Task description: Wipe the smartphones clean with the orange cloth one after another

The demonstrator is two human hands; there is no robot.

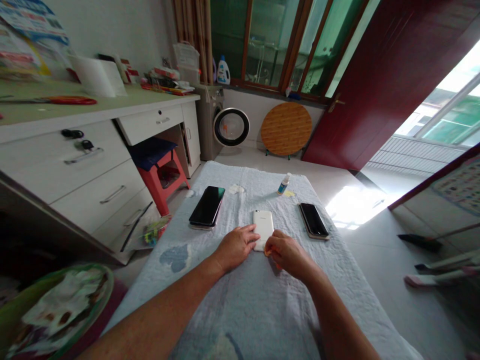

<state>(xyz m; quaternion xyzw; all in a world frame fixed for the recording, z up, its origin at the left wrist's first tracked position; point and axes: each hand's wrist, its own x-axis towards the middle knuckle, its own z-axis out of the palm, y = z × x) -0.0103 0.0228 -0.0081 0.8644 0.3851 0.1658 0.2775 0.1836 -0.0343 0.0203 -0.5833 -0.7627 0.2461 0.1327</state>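
Note:
A white smartphone (264, 223) lies back up on the cloth-covered table, its camera end pointing away from me. My left hand (237, 245) rests at the phone's left edge, fingers stretched out and fingertips touching it. At the lower right edge of the phone, my right hand (287, 252) is closed around an orange cloth (267, 251), only a little of which shows. To the left lie dark-screened phones (207, 206), seemingly stacked. Another black-screened phone (314, 220) lies on the right. A small spray bottle (284, 184) stands beyond the white phone.
The table wears a pale blue cloth (240, 310). A red stool (165, 175) and a white desk (93, 175) stand to the left, with a waste bin (105, 280) at lower left. Farther back are a washing machine (210, 120) with its door ajar, a round wooden board (287, 127) and a red door (360, 85).

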